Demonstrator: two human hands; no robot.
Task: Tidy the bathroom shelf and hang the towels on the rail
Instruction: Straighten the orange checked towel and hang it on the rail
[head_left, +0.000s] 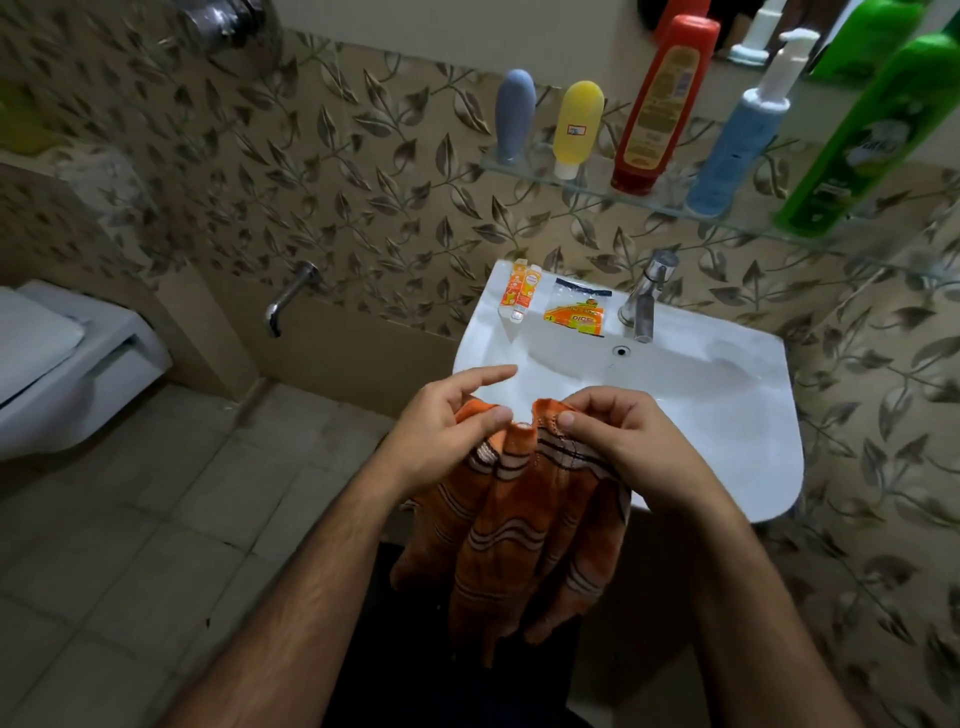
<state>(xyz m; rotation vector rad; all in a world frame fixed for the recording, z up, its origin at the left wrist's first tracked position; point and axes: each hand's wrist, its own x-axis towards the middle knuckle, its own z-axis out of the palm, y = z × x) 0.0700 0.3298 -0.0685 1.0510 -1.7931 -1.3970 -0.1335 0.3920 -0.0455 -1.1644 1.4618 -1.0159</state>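
Observation:
An orange towel (514, 525) with dark and pale stripes hangs bunched in front of the white sink (727, 415). My left hand (441, 431) pinches its top edge on the left, index finger stretched out. My right hand (628, 441) grips the top edge on the right. Above, the glass shelf (587, 182) carries a grey-blue tube (514, 114), a yellow tube (576, 127), a red bottle (662, 104), a blue pump bottle (737, 140) and a green bottle (862, 140). No towel rail is in view.
A small orange tube with its box (519, 291) and an orange sachet (576, 314) lie on the sink's back ledge beside the chrome tap (647, 293). A wall spout (288, 299) and a white toilet (62, 364) stand to the left over a tiled floor.

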